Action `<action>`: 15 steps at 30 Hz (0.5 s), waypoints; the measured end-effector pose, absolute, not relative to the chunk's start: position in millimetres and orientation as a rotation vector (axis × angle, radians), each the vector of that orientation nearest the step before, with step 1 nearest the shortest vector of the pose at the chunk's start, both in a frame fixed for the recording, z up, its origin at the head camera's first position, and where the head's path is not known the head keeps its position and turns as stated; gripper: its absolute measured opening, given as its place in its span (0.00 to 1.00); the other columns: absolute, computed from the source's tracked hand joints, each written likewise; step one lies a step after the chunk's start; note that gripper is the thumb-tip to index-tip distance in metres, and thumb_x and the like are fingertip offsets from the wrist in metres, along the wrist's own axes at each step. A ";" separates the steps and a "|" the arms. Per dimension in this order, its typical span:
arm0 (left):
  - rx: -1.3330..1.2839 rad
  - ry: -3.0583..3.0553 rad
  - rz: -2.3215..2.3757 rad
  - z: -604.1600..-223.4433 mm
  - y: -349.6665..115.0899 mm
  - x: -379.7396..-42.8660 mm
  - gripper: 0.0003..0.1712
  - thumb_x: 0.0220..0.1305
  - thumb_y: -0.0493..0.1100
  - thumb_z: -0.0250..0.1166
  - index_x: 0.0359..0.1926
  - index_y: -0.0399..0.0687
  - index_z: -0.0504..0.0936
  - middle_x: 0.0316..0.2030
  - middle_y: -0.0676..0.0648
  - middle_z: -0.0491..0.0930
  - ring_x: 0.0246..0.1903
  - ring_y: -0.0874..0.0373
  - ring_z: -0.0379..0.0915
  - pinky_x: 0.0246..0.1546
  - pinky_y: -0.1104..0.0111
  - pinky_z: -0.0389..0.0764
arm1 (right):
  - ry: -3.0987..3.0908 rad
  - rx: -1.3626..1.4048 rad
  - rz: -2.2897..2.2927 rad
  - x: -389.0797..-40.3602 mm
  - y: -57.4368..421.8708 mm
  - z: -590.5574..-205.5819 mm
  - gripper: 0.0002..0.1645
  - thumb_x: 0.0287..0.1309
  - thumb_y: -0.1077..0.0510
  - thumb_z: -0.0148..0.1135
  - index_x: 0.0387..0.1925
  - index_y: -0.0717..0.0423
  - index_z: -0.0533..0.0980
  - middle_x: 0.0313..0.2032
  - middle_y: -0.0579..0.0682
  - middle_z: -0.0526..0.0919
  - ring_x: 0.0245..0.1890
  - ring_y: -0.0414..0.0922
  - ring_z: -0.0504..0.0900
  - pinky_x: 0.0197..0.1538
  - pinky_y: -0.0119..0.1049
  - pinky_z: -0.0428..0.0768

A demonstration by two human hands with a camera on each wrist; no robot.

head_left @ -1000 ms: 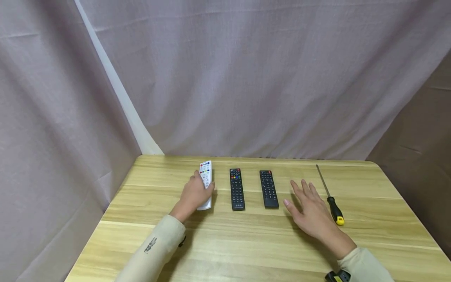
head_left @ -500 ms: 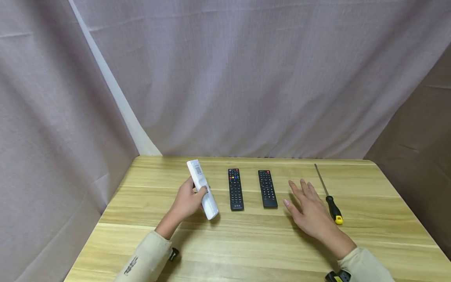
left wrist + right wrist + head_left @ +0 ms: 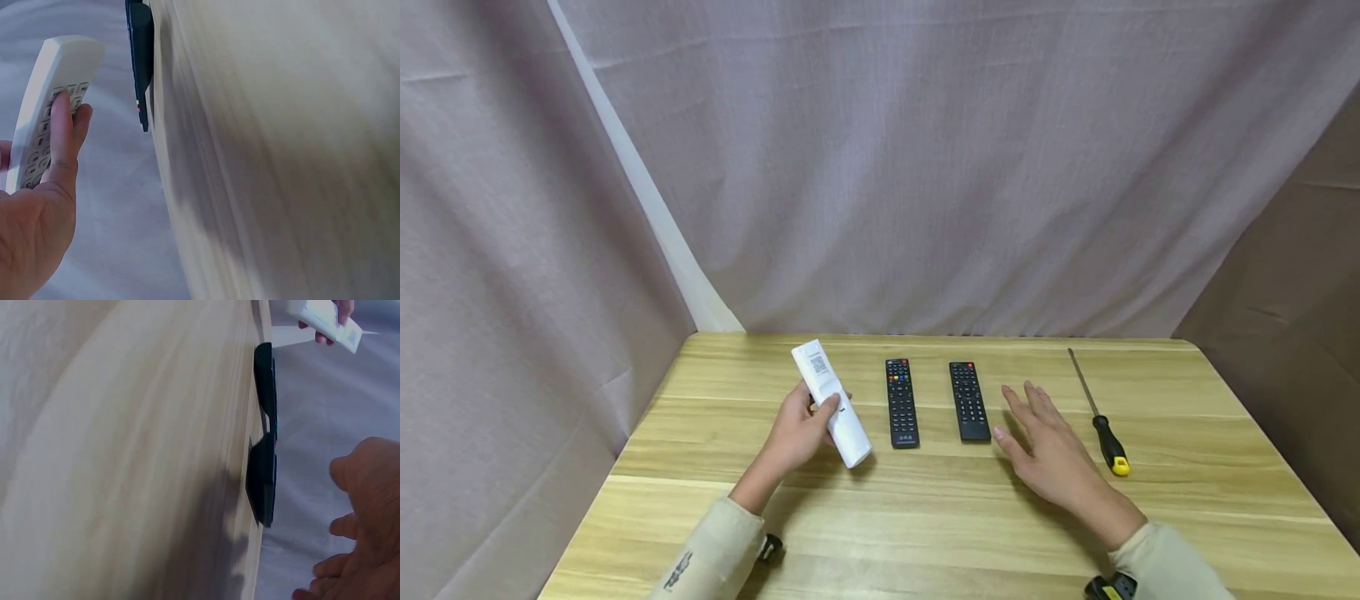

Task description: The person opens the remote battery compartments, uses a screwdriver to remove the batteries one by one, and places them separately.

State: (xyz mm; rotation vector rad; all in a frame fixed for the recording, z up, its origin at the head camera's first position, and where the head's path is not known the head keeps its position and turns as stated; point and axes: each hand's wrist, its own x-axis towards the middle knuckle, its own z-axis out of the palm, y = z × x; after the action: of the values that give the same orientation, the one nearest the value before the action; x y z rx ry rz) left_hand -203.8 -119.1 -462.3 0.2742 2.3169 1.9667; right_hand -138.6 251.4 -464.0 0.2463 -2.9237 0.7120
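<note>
My left hand (image 3: 799,429) grips a white remote control (image 3: 847,429) above the table, its back with a printed label turned up in the head view. The thumb lies across the back, while in the left wrist view the fingers (image 3: 62,131) press on the button side of the white remote control (image 3: 37,119). My right hand (image 3: 1052,454) hovers over the wood with fingers spread and holds nothing. Just left of its fingertips lies a black remote control (image 3: 970,402) with a red button. Another black remote control (image 3: 902,404) lies between the two hands.
A screwdriver (image 3: 1103,429) with a black and yellow handle lies right of my right hand. The wooden table (image 3: 940,525) ends at a grey-mauve curtain (image 3: 925,167) behind, with more curtain at both sides.
My left hand has lifted the white remote control, turned it from button side to back, and tilted its top leftward. My right hand has shifted slightly left.
</note>
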 end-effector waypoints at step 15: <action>0.314 2.259 1.974 -461.7 -110.2 -200.8 0.23 0.82 0.37 0.56 0.70 0.28 0.68 0.59 0.26 0.82 0.38 0.50 0.89 0.30 0.60 0.94 | -2.732 0.843 0.530 -128.0 177.1 -458.0 0.37 0.71 0.45 0.68 0.76 0.52 0.72 0.80 0.52 0.69 0.78 0.56 0.71 0.79 0.58 0.74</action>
State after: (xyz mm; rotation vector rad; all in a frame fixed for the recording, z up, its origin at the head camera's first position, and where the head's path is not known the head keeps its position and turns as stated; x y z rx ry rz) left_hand -200.8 -110.2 -461.7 0.3138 2.2588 1.9738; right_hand -128.0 177.1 -458.0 0.8431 -2.7318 0.5301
